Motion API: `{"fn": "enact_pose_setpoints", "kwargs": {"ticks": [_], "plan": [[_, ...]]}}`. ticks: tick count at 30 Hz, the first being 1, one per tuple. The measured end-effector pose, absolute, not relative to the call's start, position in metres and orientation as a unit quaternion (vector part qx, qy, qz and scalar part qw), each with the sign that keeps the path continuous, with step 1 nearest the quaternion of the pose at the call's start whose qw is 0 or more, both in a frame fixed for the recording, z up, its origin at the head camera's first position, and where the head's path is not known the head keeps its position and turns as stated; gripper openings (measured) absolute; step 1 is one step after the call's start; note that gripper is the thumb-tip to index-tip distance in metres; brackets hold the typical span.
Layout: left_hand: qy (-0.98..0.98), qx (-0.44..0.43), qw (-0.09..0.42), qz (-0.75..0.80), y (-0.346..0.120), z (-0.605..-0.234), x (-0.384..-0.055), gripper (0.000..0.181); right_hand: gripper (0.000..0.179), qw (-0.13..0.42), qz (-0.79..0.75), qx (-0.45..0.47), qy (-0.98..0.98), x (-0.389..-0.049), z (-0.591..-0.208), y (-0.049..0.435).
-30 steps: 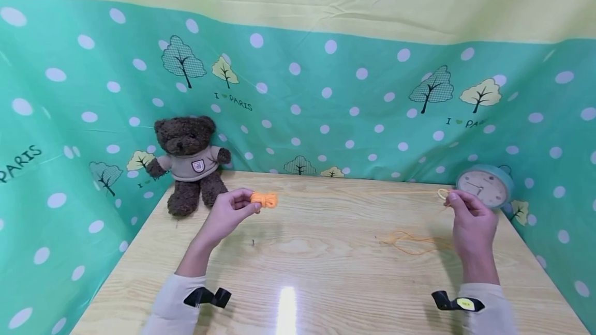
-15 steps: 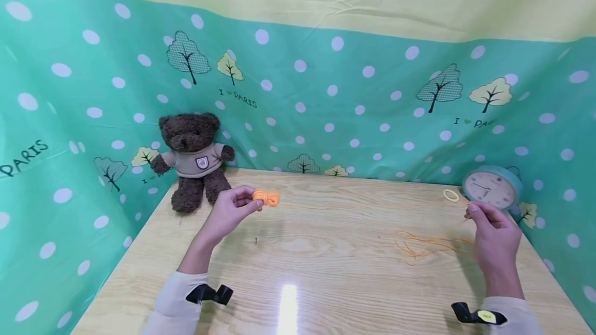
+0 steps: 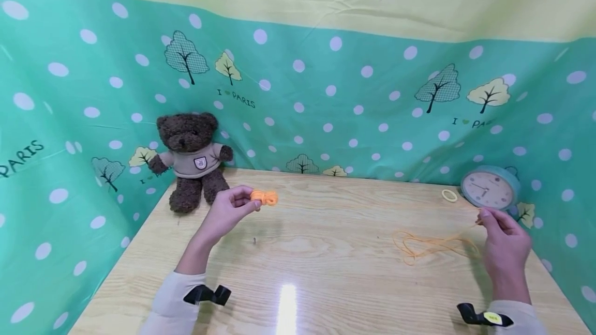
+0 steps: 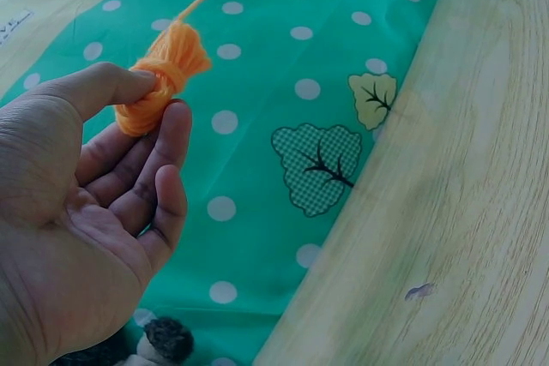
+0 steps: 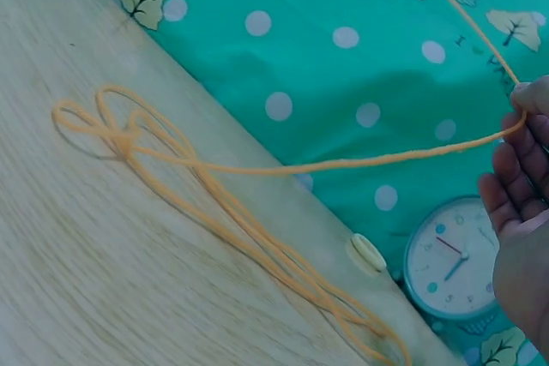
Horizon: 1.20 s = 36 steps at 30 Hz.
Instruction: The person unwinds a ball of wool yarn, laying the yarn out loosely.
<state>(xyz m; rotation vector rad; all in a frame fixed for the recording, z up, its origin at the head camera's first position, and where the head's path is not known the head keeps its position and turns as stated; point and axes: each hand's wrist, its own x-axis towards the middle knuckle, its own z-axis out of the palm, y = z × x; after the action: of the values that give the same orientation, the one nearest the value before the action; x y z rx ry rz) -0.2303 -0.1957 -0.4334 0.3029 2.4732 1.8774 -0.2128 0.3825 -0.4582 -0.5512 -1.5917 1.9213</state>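
Observation:
My left hand point(image 3: 230, 211) pinches a small wound bundle of orange yarn point(image 3: 264, 198) between thumb and fingers, raised over the left part of the table. A single strand runs off the top of the bundle point(image 4: 171, 66) in the left wrist view. At the right, my right hand point(image 3: 505, 234) pinches the yarn strand point(image 5: 412, 154) between thumb and forefinger. From those fingers one length leads up and away, and another drops to loose loops of yarn point(image 3: 433, 244) on the table. The remaining right fingers are bent, with nothing else seen in them.
A brown teddy bear point(image 3: 188, 162) in a grey shirt sits at the back left. At the back right stands a blue round clock point(image 3: 490, 187), with a pale yellow ring point(image 3: 449, 195) lying beside it. The polka-dot cloth point(image 3: 298, 118) hangs behind the wooden table point(image 3: 326, 283).
My right hand has moved right and a little toward me, away from over the ring, with the yarn strand in its fingers. The left hand keeps its hold on the bundle, almost still.

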Motion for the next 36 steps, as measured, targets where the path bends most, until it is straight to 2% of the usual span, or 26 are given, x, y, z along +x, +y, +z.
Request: {"fn": "enact_pose_setpoints", "kwargs": {"ticks": [7, 17, 24, 31, 36], "plan": [[0.794, 0.096, 0.010, 0.601, -0.195, -0.434, -0.230, 0.028, 0.018, 0.313, 0.727, -0.200, -0.577, -0.210, -0.462, 0.394], [0.793, 0.089, 0.013, 0.602, -0.196, -0.430, -0.229, 0.033, 0.023, 0.291, 0.734, -0.248, -0.562, -0.201, -0.461, 0.410], [0.797, 0.084, 0.011, 0.598, -0.200, -0.431, -0.229, 0.035, 0.018, 0.285, 0.729, -0.261, -0.565, -0.198, -0.469, 0.418], [0.789, 0.090, 0.008, 0.607, -0.202, -0.429, -0.226, 0.035, 0.032, 0.257, 0.731, -0.280, -0.566, -0.195, -0.475, 0.427], [0.783, 0.095, 0.003, 0.614, -0.204, -0.427, -0.227, 0.035, 0.028, 0.276, 0.746, -0.278, -0.538, -0.195, -0.478, 0.431]]}}
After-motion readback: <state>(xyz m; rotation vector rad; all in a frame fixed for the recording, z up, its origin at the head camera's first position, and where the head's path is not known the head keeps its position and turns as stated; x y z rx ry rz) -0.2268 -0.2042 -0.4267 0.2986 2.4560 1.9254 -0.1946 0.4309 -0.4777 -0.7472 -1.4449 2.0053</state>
